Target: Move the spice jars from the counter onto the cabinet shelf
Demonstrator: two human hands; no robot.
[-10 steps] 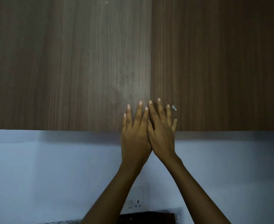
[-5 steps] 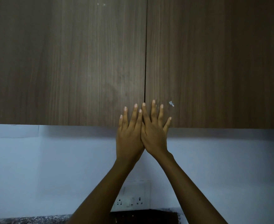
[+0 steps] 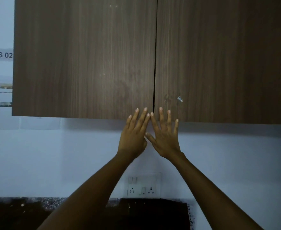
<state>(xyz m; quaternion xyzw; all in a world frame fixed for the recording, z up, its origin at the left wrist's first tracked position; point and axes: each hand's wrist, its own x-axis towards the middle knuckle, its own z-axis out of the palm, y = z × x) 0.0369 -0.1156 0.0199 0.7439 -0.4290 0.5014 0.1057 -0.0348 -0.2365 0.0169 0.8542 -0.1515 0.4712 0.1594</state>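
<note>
A dark wood wall cabinet fills the upper view, its left door [image 3: 83, 60] and right door [image 3: 224, 63] both closed, with a thin gap between them. My left hand [image 3: 134, 136] is raised with straight fingers whose tips lie over the bottom edge of the left door. Beside it, my right hand [image 3: 165, 138] spreads its fingers over the bottom edge of the right door. Neither hand holds anything. No spice jars are in view, and the shelf is hidden behind the doors.
A white wall runs below the cabinet with a socket plate [image 3: 144, 186] under my hands. A speckled counter edge [image 3: 50, 200] and a dark surface [image 3: 149, 213] lie at the bottom. Paper sheets, one marked "WS 02" [image 3: 1, 54], hang at far left.
Both hands have slid down the doors toward their bottom edge and spread slightly apart. The view has pulled back, showing more wall, the socket and the counter.
</note>
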